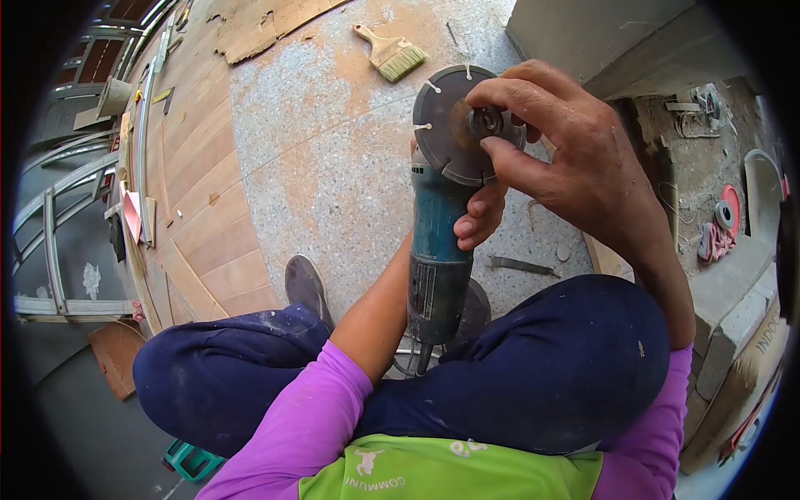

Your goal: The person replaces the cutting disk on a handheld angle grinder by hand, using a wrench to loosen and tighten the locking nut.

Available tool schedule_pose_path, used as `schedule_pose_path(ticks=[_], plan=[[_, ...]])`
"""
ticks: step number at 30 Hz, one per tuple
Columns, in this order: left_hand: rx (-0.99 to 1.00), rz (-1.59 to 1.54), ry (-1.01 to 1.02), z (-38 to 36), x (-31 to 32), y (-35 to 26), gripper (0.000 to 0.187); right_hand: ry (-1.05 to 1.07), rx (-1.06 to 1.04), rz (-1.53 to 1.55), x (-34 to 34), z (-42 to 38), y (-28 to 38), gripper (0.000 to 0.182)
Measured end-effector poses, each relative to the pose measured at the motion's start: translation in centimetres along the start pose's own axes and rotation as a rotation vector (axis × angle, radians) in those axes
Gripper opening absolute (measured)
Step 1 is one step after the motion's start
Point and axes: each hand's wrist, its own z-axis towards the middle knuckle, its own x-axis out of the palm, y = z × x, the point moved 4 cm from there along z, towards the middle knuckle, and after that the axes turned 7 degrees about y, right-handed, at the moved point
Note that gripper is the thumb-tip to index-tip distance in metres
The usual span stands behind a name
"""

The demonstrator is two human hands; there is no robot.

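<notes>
An angle grinder (440,225) with a teal and black body stands upright between my knees, its disc end away from me. My left hand (481,218) wraps around the grinder's body from behind, just below the disc; only some fingertips show. A dark, slotted cutting disc (442,108) is fitted on its head, facing up at me. At the disc's centre, the thumb and fingers of my right hand (558,125) pinch the round black flange nut (485,122). The grinder's cord leaves its lower end near my lap.
A paintbrush (392,54) lies on the speckled floor (308,150) ahead, and a flat metal strip (523,266) rests near my knee. Wood planks (200,167) cover the left floor beside metal frames (50,233). Concrete blocks (733,308) and a tape roll (724,215) are at right.
</notes>
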Motion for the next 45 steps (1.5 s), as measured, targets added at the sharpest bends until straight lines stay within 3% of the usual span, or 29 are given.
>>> schedule_pose_path(ticks=[8, 23, 26, 27, 29, 31, 34, 38, 42, 45], plan=[[-0.034, 0.070, -0.169, 0.1, 1.1, -0.1, 0.067, 0.039, 0.059, -0.023, 0.3, 0.5, 0.5, 0.025], [-0.022, 0.089, -0.043, 0.1, 0.0, 0.2, 0.066, 0.154, 0.069, -0.419, 0.2, -0.4, 0.9, 0.028], [0.008, 0.058, -0.024, -0.3, -0.2, 0.3, 0.075, 0.194, 0.383, -0.239, -1.3, -0.6, 0.7, 0.024], [0.015, 0.015, -0.002, -0.4, -0.4, 0.4, 0.084, 0.111, 0.303, -0.173, -1.3, -0.5, 1.2, 0.023], [0.016, -0.007, -0.005, -0.6, -0.5, 0.5, 0.084, -0.056, 0.148, -0.045, -1.1, -0.8, 1.8, 0.021], [0.005, 0.035, -0.052, -0.3, 0.0, 0.6, 0.065, -0.099, 0.077, -0.028, 0.4, -1.6, 0.8, 0.022], [0.002, -0.050, 0.019, -0.7, -0.6, 0.8, 0.094, -0.075, 0.150, 0.051, -0.1, -2.1, 0.8, 0.020], [-0.004, -0.043, 0.014, -1.1, -0.4, 0.9, 0.075, -0.115, 0.407, 0.540, 0.2, -3.9, -1.1, 0.017], [-0.017, -0.030, -0.018, -1.3, -0.3, 0.7, 0.056, -0.313, 0.464, 0.424, -1.1, -5.4, -1.7, 0.016], [-0.011, -0.005, -0.054, -1.3, 0.3, 0.2, 0.047, -0.208, 0.659, 0.251, 1.0, -7.9, -6.2, 0.016]])
